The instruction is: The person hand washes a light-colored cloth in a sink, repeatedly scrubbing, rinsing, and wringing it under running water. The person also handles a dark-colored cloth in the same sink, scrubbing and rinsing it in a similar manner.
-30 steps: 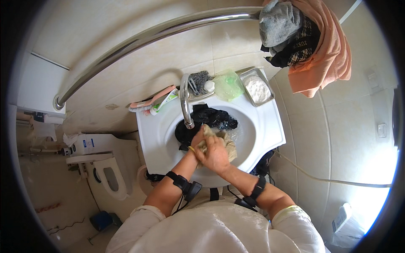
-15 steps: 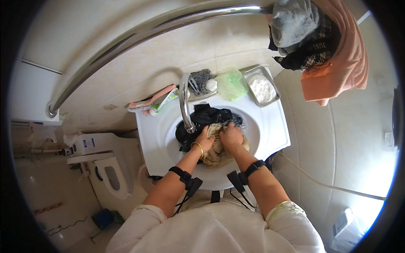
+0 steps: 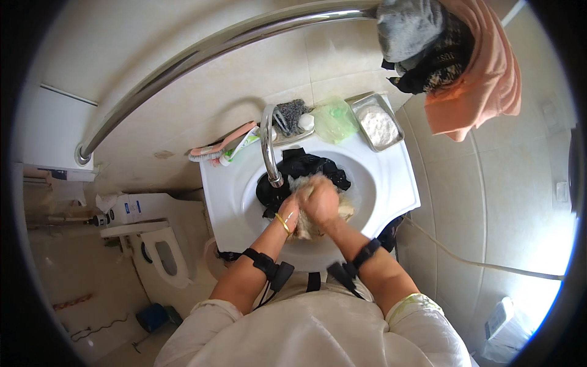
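Both hands are together over the white sink (image 3: 377, 202), closed on a wet beige cloth (image 3: 309, 227). My left hand (image 3: 290, 211), with a gold bangle at its wrist, presses the cloth from the left. My right hand (image 3: 320, 199) is a fist against it, a little blurred by motion. Part of the cloth hangs down below the hands into the basin. Behind it a black garment (image 3: 302, 164) lies wet and bunched in the bowl. The chrome faucet (image 3: 269, 147) arches over the basin, just beyond my left hand.
Along the sink's back ledge lie a pink brush (image 3: 223, 144), a white-and-green tube (image 3: 239, 148), a grey scrubber (image 3: 293, 116), a green plastic bag (image 3: 336, 120) and a metal tray of white powder (image 3: 378, 127). Clothes (image 3: 474, 67) hang from a chrome rail (image 3: 214, 52). A toilet (image 3: 162, 251) stands left.
My hands have come together. The right hand has moved left against the left hand, and the beige cloth is gathered up between them. The black garment stays in the basin.
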{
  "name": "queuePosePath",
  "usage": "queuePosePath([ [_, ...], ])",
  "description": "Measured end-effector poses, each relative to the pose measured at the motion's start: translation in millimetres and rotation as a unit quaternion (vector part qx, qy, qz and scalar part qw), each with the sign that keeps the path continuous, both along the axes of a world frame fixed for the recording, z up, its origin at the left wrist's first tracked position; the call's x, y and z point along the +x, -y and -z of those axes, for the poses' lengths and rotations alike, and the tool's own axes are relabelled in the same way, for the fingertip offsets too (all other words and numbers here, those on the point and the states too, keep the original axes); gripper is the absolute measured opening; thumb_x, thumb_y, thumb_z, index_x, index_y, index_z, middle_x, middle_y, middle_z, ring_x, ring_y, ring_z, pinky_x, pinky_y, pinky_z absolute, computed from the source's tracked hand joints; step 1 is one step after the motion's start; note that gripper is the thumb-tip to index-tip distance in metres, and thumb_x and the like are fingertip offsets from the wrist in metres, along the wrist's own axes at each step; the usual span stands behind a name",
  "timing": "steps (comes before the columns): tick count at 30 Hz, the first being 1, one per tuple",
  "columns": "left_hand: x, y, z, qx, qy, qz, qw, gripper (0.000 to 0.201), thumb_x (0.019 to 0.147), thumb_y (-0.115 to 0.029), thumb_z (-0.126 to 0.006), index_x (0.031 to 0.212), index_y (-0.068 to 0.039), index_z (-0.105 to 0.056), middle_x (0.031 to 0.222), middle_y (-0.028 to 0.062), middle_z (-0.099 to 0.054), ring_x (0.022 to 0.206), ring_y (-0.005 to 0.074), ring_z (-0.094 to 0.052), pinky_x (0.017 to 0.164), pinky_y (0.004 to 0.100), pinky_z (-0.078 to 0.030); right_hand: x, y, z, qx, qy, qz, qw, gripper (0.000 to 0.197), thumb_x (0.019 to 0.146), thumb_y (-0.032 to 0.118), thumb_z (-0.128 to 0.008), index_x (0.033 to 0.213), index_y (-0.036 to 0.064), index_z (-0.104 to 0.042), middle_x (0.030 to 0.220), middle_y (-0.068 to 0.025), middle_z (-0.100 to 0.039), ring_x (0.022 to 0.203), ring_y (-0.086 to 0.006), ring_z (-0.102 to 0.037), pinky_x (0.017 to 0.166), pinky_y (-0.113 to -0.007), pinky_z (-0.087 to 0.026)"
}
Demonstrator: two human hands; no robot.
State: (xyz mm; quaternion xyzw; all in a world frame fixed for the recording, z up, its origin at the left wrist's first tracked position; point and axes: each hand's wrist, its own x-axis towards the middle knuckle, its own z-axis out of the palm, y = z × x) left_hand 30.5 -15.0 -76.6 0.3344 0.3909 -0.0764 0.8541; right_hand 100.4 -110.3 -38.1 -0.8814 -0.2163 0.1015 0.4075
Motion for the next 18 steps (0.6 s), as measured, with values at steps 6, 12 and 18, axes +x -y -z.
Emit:
queuePosePath([
  [6,-4,-11,-9,0.161,0.017,0.062,0.985,0.037,0.094,-0.036,-0.046,0.105,-0.003,-0.061,0.102,0.0061,-0.062,0.092,0.0145,-0.058,0.081,0.0292,-0.047,9,8,-7,0.116,-0.205,0.163,0.958,0.031,0.081,0.03,-0.061,0.095,0.0026,-0.063,0.089,-0.0213,-0.064,0.084,-0.0369,-0.062,0.074,-0.041,-0.049],
  [12,-5,4,-20,-0.026,-0.002,0.052,0.998,0.043,0.094,-0.038,-0.042,0.119,-0.004,-0.055,0.113,0.0074,-0.059,0.104,0.0188,-0.055,0.091,0.032,-0.043,-22,17,-31,0.008,0.064,-0.053,0.997,0.03,0.077,0.027,-0.062,0.096,0.0036,-0.061,0.083,-0.0214,-0.056,0.078,-0.0396,-0.056,0.073,-0.043,-0.048],
  [18,12,14,-28,0.218,0.046,0.154,0.963,0.043,0.093,-0.04,-0.046,0.102,0.001,-0.058,0.093,0.0074,-0.06,0.087,0.0147,-0.054,0.079,0.0287,-0.043,45,37,19,0.105,-0.34,0.181,0.917,0.048,0.08,0.035,-0.06,0.102,-0.0068,-0.057,0.096,-0.0302,-0.061,0.096,-0.0428,-0.058,0.085,-0.044,-0.044],
])
